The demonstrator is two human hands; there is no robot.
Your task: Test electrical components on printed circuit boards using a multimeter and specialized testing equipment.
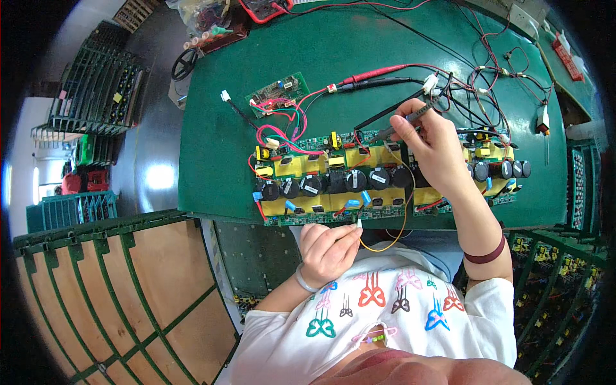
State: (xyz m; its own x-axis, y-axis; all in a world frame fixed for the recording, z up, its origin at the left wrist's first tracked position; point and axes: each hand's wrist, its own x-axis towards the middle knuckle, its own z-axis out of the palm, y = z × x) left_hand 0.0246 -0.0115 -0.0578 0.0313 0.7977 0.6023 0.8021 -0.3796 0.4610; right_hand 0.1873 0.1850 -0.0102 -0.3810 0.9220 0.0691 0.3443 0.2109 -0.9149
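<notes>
My right hand (pixel 427 138) grips a slim, dark, pen-shaped tool (pixel 420 114), its tip pointing down-left at the far edge of a long green circuit board (pixel 273 221). Whether the tip touches the board I cannot tell. At the board's near edge, my left hand (pixel 330 247) pinches a small white connector (pixel 359 224). A thin yellow wire (pixel 407 215) loops from near the connector up across the board, below my right hand. Black round capacitors (pixel 356 180), yellow-wrapped parts and blue disc components (pixel 366 197) cover the board. My right hand hides some of it.
Beyond the board lie a small green circuit board (pixel 279 93) with pink wires, a red test probe (pixel 375 74) and tangled cables (pixel 484 83). A red-edged meter (pixel 263 9) is at the far edge. Green racks (pixel 122 256) stand left; more boards (pixel 564 282) fill racks on the right.
</notes>
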